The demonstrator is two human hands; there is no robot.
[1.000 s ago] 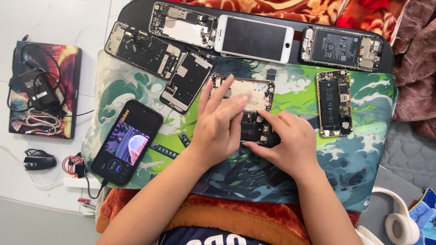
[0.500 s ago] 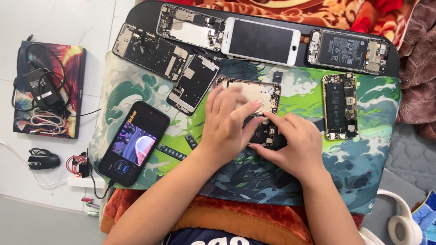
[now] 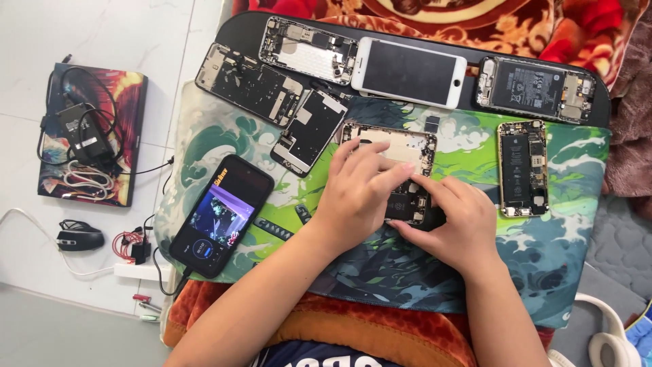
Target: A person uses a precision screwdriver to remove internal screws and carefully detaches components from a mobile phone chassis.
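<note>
I see both hands on the opened phone chassis (image 3: 397, 153): left hand (image 3: 356, 194) pressing flat, right hand (image 3: 456, 225) pinching something unseen. Board still exposed; reassembly unfinished.

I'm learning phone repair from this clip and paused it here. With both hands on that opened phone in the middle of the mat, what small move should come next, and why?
Probably lift the left hand a little. It lies flat across the opened phone, hiding the spot where the right hand presses its fingers at the lower end. Whatever they grip is hidden, so this is only a guess.
</note>
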